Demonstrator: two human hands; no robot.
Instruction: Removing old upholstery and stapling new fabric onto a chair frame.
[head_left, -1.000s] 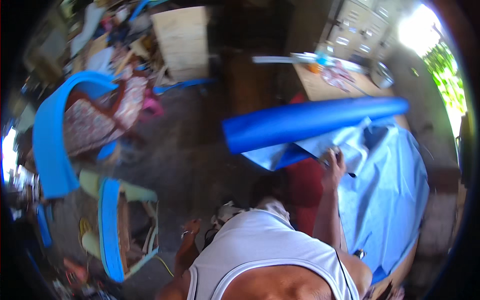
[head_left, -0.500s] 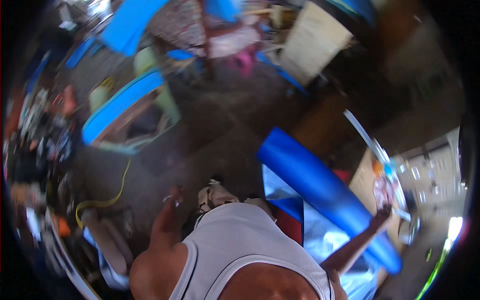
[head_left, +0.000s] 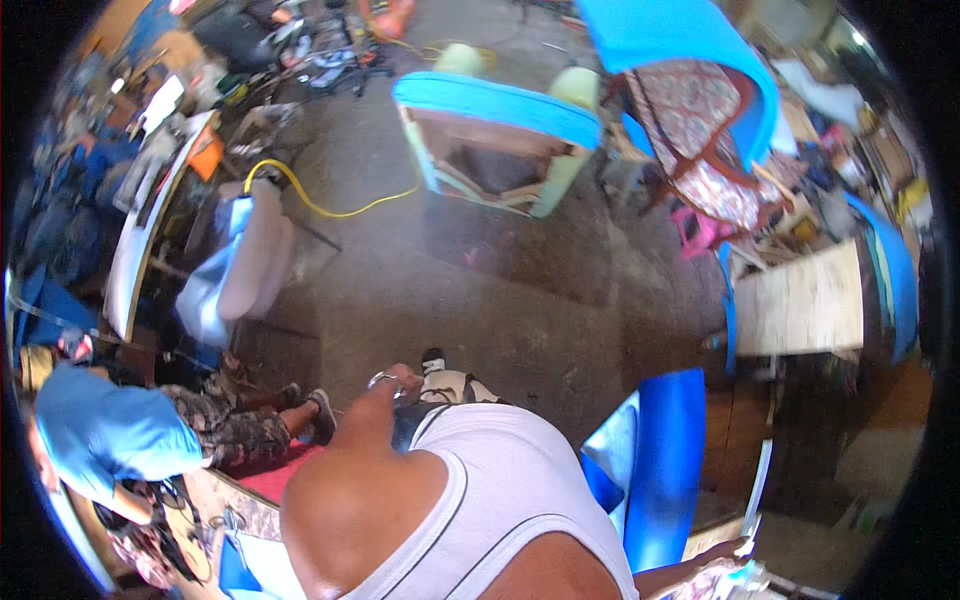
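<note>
So there was the right hand [head_left: 726, 554], low at the right edge of my head view, stretched out over a cluttered surface! Its fingertips were right beside the long, thin white strip [head_left: 761, 480], with a crumpled pink-and-white patterned cloth [head_left: 712, 582] close below. From my seat I could not tell whether those fingers were gripping anything or merely spread; too small, too blurred.

And the big, glossy deep-blue roll of sheet material [head_left: 670, 470]? It lay on the right, between the white sleeveless top [head_left: 500, 465] and that strip, a paler blue sheet [head_left: 612, 445] showing at its left side. Neither hand was on the part I could see.

Over to the left hand [head_left: 405, 380]: it hung in front of the body, a shiny metal band [head_left: 378, 379] at the wrist, close by the beige-and-black patterned legwear [head_left: 455, 387]. Curled or open, I could not tell.

Out ahead, a pale-green frame with a bright-blue padded edge [head_left: 500, 105] sat on the floor, a yellow cord [head_left: 346, 215] curving toward it. Lower left, a co-worker in a blue shirt [head_left: 118, 425] leaned over a bench.
</note>
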